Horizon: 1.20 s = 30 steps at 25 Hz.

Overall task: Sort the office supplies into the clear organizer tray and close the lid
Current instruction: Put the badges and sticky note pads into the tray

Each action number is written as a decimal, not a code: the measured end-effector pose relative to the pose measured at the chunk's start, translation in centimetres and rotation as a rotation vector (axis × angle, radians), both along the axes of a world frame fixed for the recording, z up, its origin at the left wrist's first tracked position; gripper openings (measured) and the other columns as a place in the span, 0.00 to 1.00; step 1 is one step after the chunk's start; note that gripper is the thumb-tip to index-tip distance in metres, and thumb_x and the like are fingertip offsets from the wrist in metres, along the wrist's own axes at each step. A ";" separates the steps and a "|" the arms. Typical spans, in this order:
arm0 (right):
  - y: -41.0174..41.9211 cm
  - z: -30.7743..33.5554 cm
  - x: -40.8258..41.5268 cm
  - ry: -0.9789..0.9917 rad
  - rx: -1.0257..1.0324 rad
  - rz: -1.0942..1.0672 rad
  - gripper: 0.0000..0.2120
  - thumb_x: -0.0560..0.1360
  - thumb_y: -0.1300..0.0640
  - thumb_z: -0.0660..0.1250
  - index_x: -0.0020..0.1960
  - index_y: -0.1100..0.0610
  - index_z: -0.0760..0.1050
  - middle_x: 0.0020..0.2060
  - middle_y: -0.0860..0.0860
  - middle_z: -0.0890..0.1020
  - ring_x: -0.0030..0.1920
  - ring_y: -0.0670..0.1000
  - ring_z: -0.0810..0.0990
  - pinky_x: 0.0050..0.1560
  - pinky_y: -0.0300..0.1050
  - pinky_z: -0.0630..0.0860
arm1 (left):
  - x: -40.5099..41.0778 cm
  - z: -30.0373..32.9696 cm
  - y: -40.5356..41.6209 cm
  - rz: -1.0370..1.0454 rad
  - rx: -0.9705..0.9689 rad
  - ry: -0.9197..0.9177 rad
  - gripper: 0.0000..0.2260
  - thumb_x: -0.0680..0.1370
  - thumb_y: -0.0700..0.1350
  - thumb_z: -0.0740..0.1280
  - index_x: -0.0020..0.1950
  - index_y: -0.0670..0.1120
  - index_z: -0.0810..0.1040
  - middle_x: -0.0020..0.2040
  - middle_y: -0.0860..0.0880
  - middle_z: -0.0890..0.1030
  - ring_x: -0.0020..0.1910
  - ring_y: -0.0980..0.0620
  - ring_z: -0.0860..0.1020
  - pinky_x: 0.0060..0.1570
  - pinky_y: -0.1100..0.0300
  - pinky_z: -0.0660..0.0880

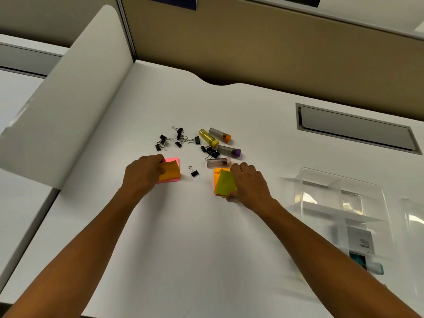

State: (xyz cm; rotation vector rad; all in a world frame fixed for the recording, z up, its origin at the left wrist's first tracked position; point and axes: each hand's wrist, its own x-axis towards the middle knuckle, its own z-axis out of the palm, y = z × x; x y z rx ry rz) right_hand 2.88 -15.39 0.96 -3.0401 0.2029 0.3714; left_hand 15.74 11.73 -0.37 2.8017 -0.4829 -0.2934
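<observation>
Right of both hands, clear organizer tray (344,198), contents blurred.

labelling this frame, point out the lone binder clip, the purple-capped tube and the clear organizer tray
lone binder clip (194,173): head view, black body
purple-capped tube (237,153): head view, purple cap
clear organizer tray (305,193): head view, left wall

A white surface (206,237) meets a tan partition wall (252,53) at its far edge (grey recessed cable hatch (355,127) near the far-right corner); white divider panel (68,99) stands left.
</observation>
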 end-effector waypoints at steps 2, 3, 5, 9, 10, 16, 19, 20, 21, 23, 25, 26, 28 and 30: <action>0.1 0.1 -0.4 0.005 0.017 0.001 0.39 0.67 0.40 0.75 0.70 0.55 0.63 0.61 0.55 0.74 0.58 0.56 0.74 0.53 0.48 0.71 | -0.5 0.4 0.2 0.019 -0.013 -0.025 0.04 0.76 0.45 0.65 0.49 0.51 0.77 0.46 0.50 0.81 0.43 0.45 0.77 0.38 0.57 0.68; 0.1 0.3 -0.7 0.002 0.026 0.001 0.36 0.69 0.41 0.74 0.69 0.55 0.63 0.61 0.55 0.75 0.58 0.56 0.74 0.53 0.49 0.71 | -0.8 0.6 0.3 0.030 -0.033 -0.027 0.04 0.76 0.45 0.66 0.50 0.51 0.77 0.46 0.52 0.80 0.45 0.45 0.77 0.39 0.57 0.68; 0.1 0.8 -1.1 -0.013 0.067 -0.021 0.29 0.74 0.44 0.70 0.68 0.55 0.63 0.60 0.55 0.77 0.57 0.57 0.75 0.53 0.50 0.71 | -1.4 0.7 0.8 0.027 -0.091 -0.032 0.06 0.75 0.46 0.68 0.51 0.49 0.77 0.50 0.52 0.79 0.49 0.45 0.77 0.41 0.55 0.71; -0.6 2.1 -2.3 0.019 0.224 -0.112 0.23 0.78 0.50 0.67 0.69 0.52 0.63 0.58 0.56 0.79 0.56 0.59 0.78 0.54 0.52 0.73 | -2.4 0.8 1.7 -0.067 -0.108 -0.111 0.07 0.72 0.47 0.68 0.46 0.45 0.76 0.56 0.48 0.78 0.53 0.41 0.77 0.44 0.52 0.73; -0.8 2.3 -2.7 0.035 0.237 -0.114 0.21 0.78 0.50 0.66 0.68 0.53 0.64 0.59 0.56 0.79 0.56 0.59 0.78 0.53 0.52 0.73 | -2.7 1.1 1.8 -0.078 -0.101 -0.115 0.07 0.72 0.47 0.66 0.43 0.45 0.74 0.51 0.46 0.79 0.47 0.40 0.77 0.43 0.53 0.72; -2.2 3.7 -5.2 -0.028 0.409 -0.226 0.17 0.79 0.51 0.65 0.65 0.53 0.68 0.56 0.55 0.79 0.52 0.58 0.77 0.45 0.49 0.71 | -4.5 2.8 1.5 0.114 -0.163 -0.060 0.07 0.75 0.45 0.67 0.43 0.46 0.70 0.42 0.49 0.73 0.40 0.44 0.74 0.37 0.54 0.70; -3.2 4.5 -6.4 -0.070 0.483 -0.263 0.13 0.78 0.51 0.64 0.60 0.53 0.69 0.51 0.56 0.80 0.47 0.58 0.77 0.46 0.55 0.76 | -6.0 3.8 0.3 0.197 -0.299 0.008 0.07 0.76 0.44 0.68 0.49 0.44 0.71 0.44 0.47 0.75 0.41 0.43 0.75 0.37 0.54 0.69; -3.6 4.9 -6.8 -0.085 0.504 -0.272 0.12 0.79 0.51 0.64 0.60 0.53 0.68 0.50 0.56 0.79 0.46 0.57 0.77 0.46 0.55 0.76 | -6.7 4.2 -0.3 0.224 -0.362 0.055 0.11 0.76 0.44 0.69 0.54 0.45 0.70 0.47 0.48 0.75 0.43 0.43 0.75 0.39 0.54 0.70; -4.1 5.2 -7.3 -0.097 0.526 -0.281 0.12 0.79 0.51 0.64 0.60 0.53 0.68 0.50 0.55 0.79 0.46 0.57 0.77 0.45 0.54 0.76 | -7.4 4.7 -1.1 0.255 -0.428 0.106 0.16 0.76 0.43 0.70 0.60 0.45 0.68 0.51 0.48 0.74 0.45 0.43 0.74 0.41 0.53 0.71; -5.2 5.9 -8.2 -0.123 0.570 -0.298 0.13 0.78 0.52 0.65 0.61 0.52 0.68 0.50 0.54 0.79 0.46 0.56 0.78 0.45 0.53 0.76 | -9.0 5.4 -2.7 0.310 -0.537 0.179 0.22 0.77 0.42 0.69 0.67 0.45 0.63 0.57 0.44 0.73 0.51 0.41 0.74 0.47 0.50 0.73; -6.5 6.6 -9.1 -0.147 0.587 -0.302 0.14 0.78 0.52 0.65 0.62 0.50 0.67 0.51 0.53 0.79 0.46 0.55 0.78 0.45 0.53 0.77 | -10.7 5.9 -4.4 0.316 -0.603 0.215 0.21 0.79 0.43 0.65 0.70 0.42 0.63 0.62 0.42 0.73 0.56 0.41 0.74 0.49 0.50 0.72; -7.1 6.8 -9.5 -0.150 0.579 -0.300 0.14 0.79 0.52 0.64 0.63 0.51 0.67 0.52 0.54 0.78 0.47 0.56 0.78 0.46 0.53 0.77 | -11.7 6.3 -5.2 0.313 -0.644 0.231 0.19 0.81 0.43 0.63 0.69 0.41 0.64 0.62 0.42 0.73 0.56 0.43 0.73 0.49 0.51 0.71; -8.6 7.4 -10.4 -0.151 0.553 -0.294 0.14 0.81 0.54 0.62 0.65 0.52 0.66 0.55 0.55 0.78 0.49 0.56 0.77 0.48 0.54 0.77 | -13.7 7.1 -7.1 0.320 -0.720 0.267 0.17 0.82 0.45 0.60 0.70 0.41 0.64 0.58 0.46 0.71 0.55 0.46 0.72 0.49 0.53 0.69; -10.3 7.8 -11.4 -0.153 0.533 -0.295 0.14 0.81 0.56 0.61 0.66 0.53 0.65 0.57 0.57 0.77 0.50 0.57 0.77 0.49 0.54 0.76 | -15.4 7.7 -8.9 0.324 -0.766 0.300 0.17 0.83 0.47 0.58 0.70 0.43 0.63 0.58 0.49 0.69 0.55 0.47 0.71 0.49 0.54 0.68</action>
